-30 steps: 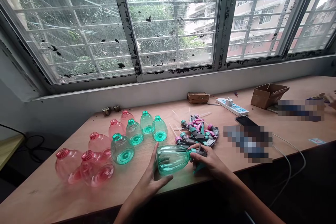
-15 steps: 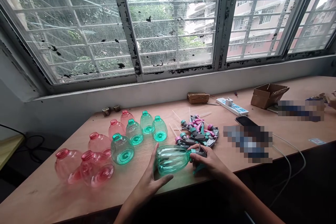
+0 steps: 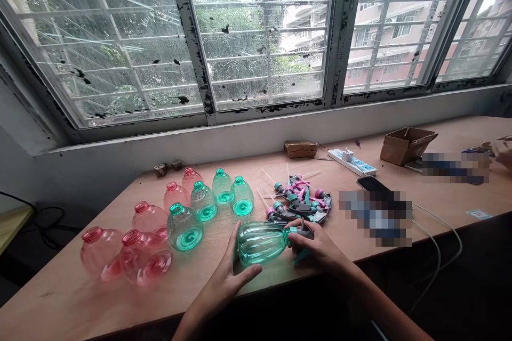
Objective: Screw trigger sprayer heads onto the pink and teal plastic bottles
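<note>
A clear green spray bottle [image 3: 262,243] lies on its side between my hands, its base to the left and its neck to the right. My left hand [image 3: 232,272] cups the base end, fingers behind it and thumb stretched along the front. At the neck, my right hand [image 3: 316,242] grips the dark grey and green spray head [image 3: 295,235] by its collar, partly hiding it. Just behind the bottle lies a pile of pink, green and grey spray heads [image 3: 298,202] with thin clear tubes.
Open green bottles [image 3: 185,229] and pink bottles [image 3: 146,258] stand in rows on the left of the wooden table [image 3: 64,298]. Rightward are a phone [image 3: 378,192], a power strip [image 3: 352,162], cables and an open cardboard box [image 3: 406,146]. A small brown box [image 3: 301,149] sits near the window wall.
The view has shifted very slightly. Both hands keep the same hold on the green spray bottle and its spray head, with hardly any visible movement.
</note>
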